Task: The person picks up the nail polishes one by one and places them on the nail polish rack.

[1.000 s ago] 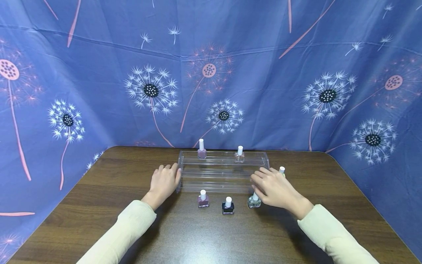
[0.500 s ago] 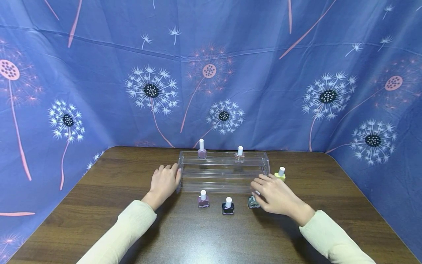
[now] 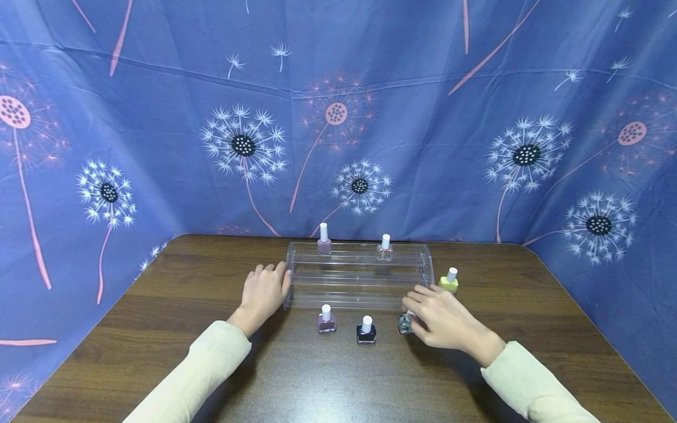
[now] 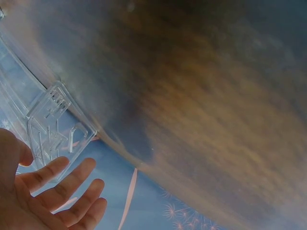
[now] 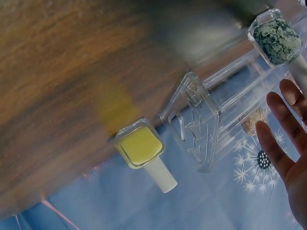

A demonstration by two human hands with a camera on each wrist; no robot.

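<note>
A clear acrylic tiered rack [image 3: 359, 299] stands on the table. My left hand [image 3: 264, 288] rests at its left end; in the left wrist view the fingers [image 4: 76, 179] lie loosely extended beside the side panel [image 4: 60, 127]. My right hand [image 3: 441, 314] is low at the rack's front right corner, over a dark green flecked nail polish bottle [image 3: 404, 325] that it partly covers. In the right wrist view its fingers [image 5: 283, 115] are loosely bent close to the white cap [image 5: 300, 72] of that bottle; the thumb's contact is hidden.
On the rack's top tier stand a lilac nail polish [image 3: 324, 245] and a clear one [image 3: 385, 252]. In front are a purple bottle [image 3: 326, 323] and a black one [image 3: 366, 333]. A yellow bottle [image 3: 449, 284] stands right of the rack. Patterned blue cloth [image 3: 423, 117] hangs behind.
My right hand has come down and toward me from the rack's right end, uncovering the yellow bottle and covering more of the green flecked one. The left hand has stayed in place.
</note>
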